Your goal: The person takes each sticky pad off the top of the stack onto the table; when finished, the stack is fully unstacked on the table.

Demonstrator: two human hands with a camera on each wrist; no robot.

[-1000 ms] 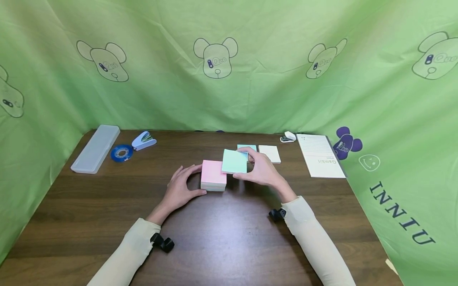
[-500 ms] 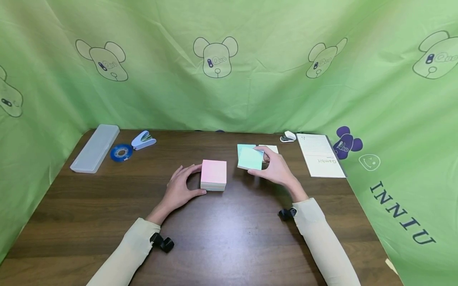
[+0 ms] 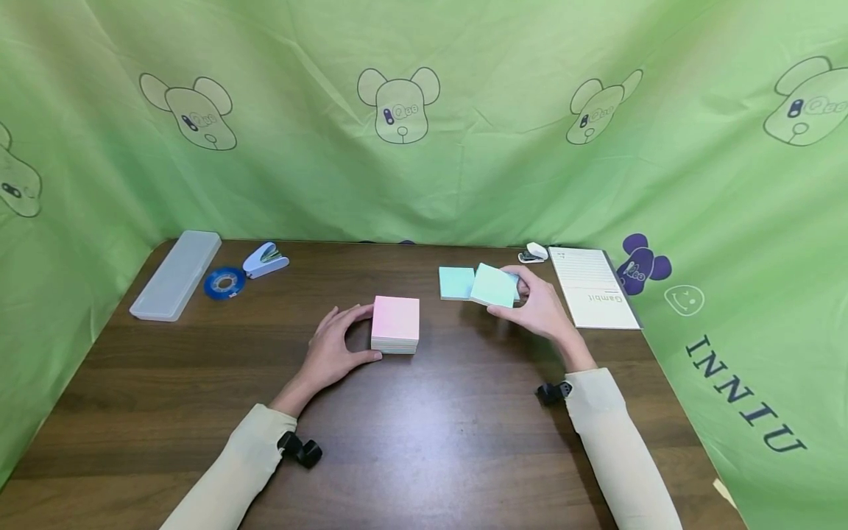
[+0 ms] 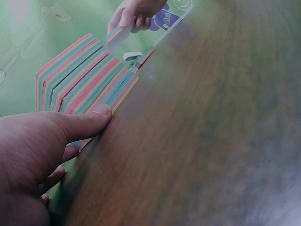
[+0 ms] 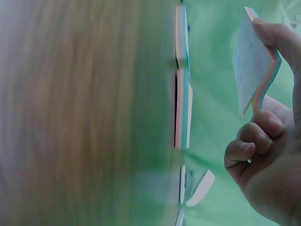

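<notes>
A thick stack of sticky note pads, pink on top, stands mid-table. My left hand holds its left side between thumb and fingers; the left wrist view shows the thumb against the striped layers. Off to the right, my right hand pinches a thin mint-topped sticky note pad, raised above the table as the right wrist view shows. A light-blue-topped pad lies at the back. Beside it is a white-topped pad, mostly covered by the held one in the head view.
A white mini stapler and a lined notepad lie at the back right. On the left are a translucent case, a blue tape roll and a light-blue stapler. A green curtain hangs behind the table.
My right hand has carried the mint pad rightward from beside the pink-topped stack, past the light-blue pad, to over the white-topped one. The left hand and the stack have stayed put.
</notes>
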